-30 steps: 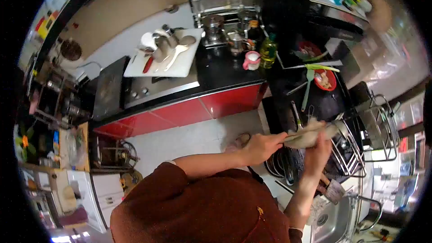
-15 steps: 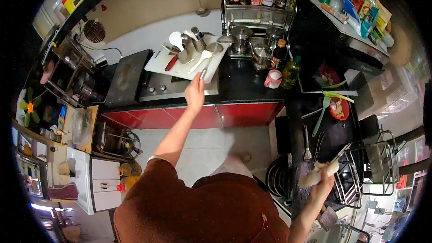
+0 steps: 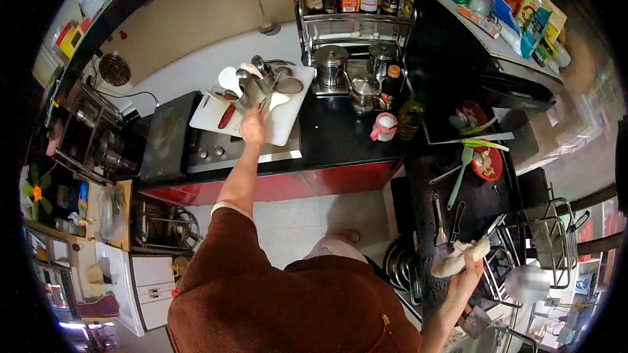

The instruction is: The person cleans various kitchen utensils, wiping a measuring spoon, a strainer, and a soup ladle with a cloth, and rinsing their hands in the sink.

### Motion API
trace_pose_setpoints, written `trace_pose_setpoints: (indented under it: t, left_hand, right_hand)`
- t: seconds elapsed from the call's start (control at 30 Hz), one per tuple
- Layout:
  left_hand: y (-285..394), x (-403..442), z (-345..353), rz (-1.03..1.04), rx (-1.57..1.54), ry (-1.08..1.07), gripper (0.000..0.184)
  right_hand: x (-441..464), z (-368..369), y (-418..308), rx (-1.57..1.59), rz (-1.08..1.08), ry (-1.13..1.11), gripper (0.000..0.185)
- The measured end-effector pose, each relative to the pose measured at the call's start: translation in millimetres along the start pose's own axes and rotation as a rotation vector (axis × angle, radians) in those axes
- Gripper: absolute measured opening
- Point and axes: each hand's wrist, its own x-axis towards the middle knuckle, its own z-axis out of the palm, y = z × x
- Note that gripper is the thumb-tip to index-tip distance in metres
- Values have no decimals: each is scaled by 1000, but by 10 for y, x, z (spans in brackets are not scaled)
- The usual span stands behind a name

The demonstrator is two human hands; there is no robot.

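My left hand [image 3: 253, 129] reaches over the white cutting board [image 3: 281, 127], its fingers drawn together at a metal utensil holder [image 3: 248, 99]. What they grip is hidden. On the board lie a round strainer [image 3: 288, 85], a white utensil [image 3: 280, 99], a red-handled tool [image 3: 226, 117] and several more utensils by the holder. My right hand [image 3: 463, 280] is closed around an off-white cloth [image 3: 451, 263] above the dark counter at the right. Close to the cloth are a brush-like tool [image 3: 439, 225] and black tongs [image 3: 457, 219].
Metal pots [image 3: 330, 65] and a pink cup [image 3: 384, 127] stand on the back counter. A red bowl [image 3: 487, 163] with food and a green spatula [image 3: 461, 176] are on the right counter. Wire racks [image 3: 559, 242] stand at the far right.
My left hand has moved left across the board, from the strainer's handle towards the utensil holder. My right hand still holds the cloth. The whole view has shifted slightly.
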Motion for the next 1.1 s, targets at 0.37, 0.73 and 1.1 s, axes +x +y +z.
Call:
trace_pose_setpoints:
  t: [0.37,0.73,1.1]
  left_hand:
    - [-215,78,206,-1,158,4,24]
    - [768,-124,-103,369,-77,125,37]
    - [3153,-1768,214,687,-875,-490,18]
  right_hand:
    - [93,116,27,19,14,75,38]
    - [-284,-97,-335,321,-136,56,55]
    - [-1193,-827,-609,583,-312,89,48]
